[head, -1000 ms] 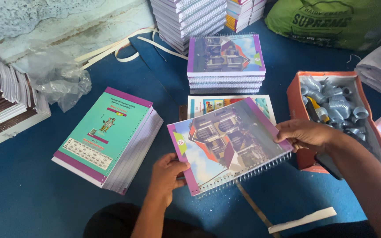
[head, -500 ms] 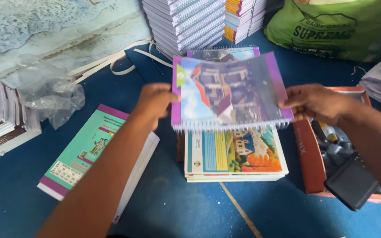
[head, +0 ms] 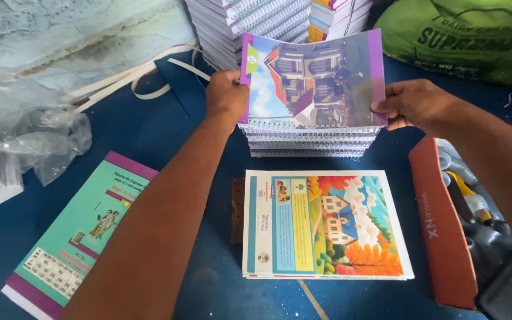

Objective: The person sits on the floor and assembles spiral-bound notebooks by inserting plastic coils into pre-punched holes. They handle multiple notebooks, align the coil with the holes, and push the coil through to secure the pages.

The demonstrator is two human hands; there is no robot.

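At 12 o'clock of the blue table (head: 167,136), a spiral notebook (head: 312,77) w/ a house picture on its cover sits between both hands, tilted up toward the camera, its wire edge low and touching the top of a short stack of like notebooks (head: 309,142). Left hand (head: 226,95) grips the notebook's left edge at approx. 11 o'clock, thumb on the cover; right hand (head: 416,105) pinches the right edge at 1 o'clock, fingertips over the purple border. Neither hand is free.

Vs. half a sec ago: the notebook was held in mid-air above the flat booklets, further from the stack; now it's moved up and away to 12 o'clock and meets the stack. A sec ago it was low, near 6 o'clock, close to the body. Arms are stretched out more now.

Count: 1 notebook in hand; 1 short stack under it, approx. 5–6 wire bindings showing, exact no. hard to tell. 1 pile of flat booklets (head: 327,225) w/ a colourful house cover at 6 o'clock, well clear of both hands. 1 green-and-purple pile (head: 78,237) at 8 o'clock, partly behind the left forearm. 2 tall stacks (head: 250,24) at 12 o'clock behind the notebook. 1 orange box (head: 440,231) at 4 o'clock w/ metal parts inside. 1 green sack (head: 463,35) at 1–2 o'clock. Crumpled clear plastic (head: 42,142) at 9 o'clock.
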